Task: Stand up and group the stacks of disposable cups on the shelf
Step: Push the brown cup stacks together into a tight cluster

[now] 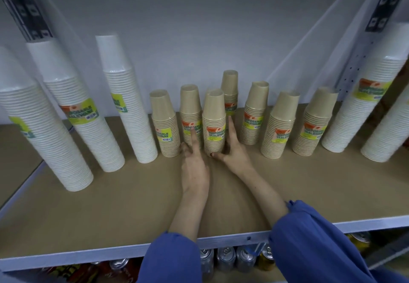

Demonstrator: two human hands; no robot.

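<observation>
Several short brown cup stacks stand upright in a row along the middle of the shelf [110,205]. My two hands flank one brown cup stack [214,125] at the centre. My left hand [193,161] rests on the shelf at that stack's left, its index finger pointing up between it and the neighbouring brown stack [190,114]. My right hand [232,150] presses the stack's right side, fingers extended, thumb at its base. Another brown stack [230,90] stands behind. Tall white cup stacks [130,114] stand at the left, more white stacks [363,105] at the right.
The shelf's white front edge [221,241] runs across the bottom of the view, with drink cans [225,258] on the level below. A perforated upright post [354,61] stands at the right. Bare brown shelf board lies in front of the stacks.
</observation>
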